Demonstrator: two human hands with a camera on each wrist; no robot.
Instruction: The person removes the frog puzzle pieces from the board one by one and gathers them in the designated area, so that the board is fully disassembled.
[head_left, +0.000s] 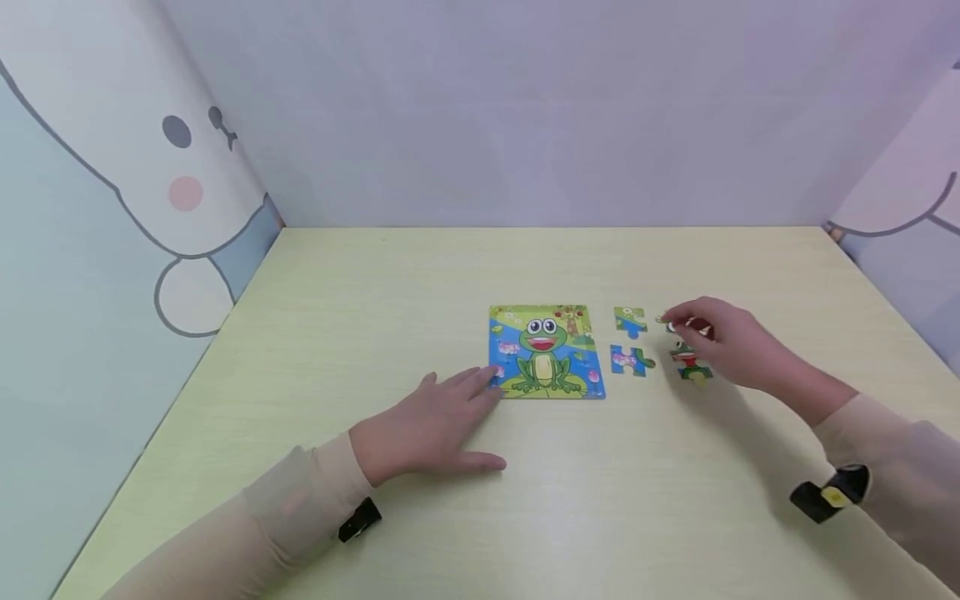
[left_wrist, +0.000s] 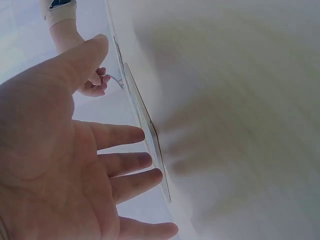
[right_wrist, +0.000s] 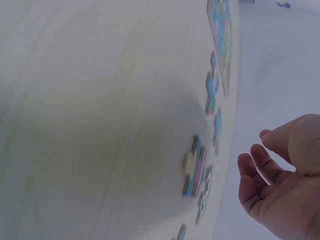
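Note:
A square frog picture board (head_left: 547,354) lies flat on the table. My left hand (head_left: 438,425) is palm down with fingers spread, fingertips right at the board's lower left edge. In the left wrist view the palm of the left hand (left_wrist: 75,150) shows, with nothing in it. My right hand (head_left: 723,342) is over jigsaw pieces right of the board, thumb and fingers bent. The right wrist view shows a gap between thumb and fingers of the right hand (right_wrist: 280,175), with nothing in it. Below it lies a red-and-green jigsaw piece (head_left: 692,364), partly hidden by the hand.
Between board and right hand lie a green corner jigsaw piece (head_left: 631,320) and a blue-and-pink jigsaw piece (head_left: 624,360). A jigsaw piece with an eye (right_wrist: 204,195) lies near the fingertips. The pale wooden table (head_left: 360,308) meets printed walls at the back and sides.

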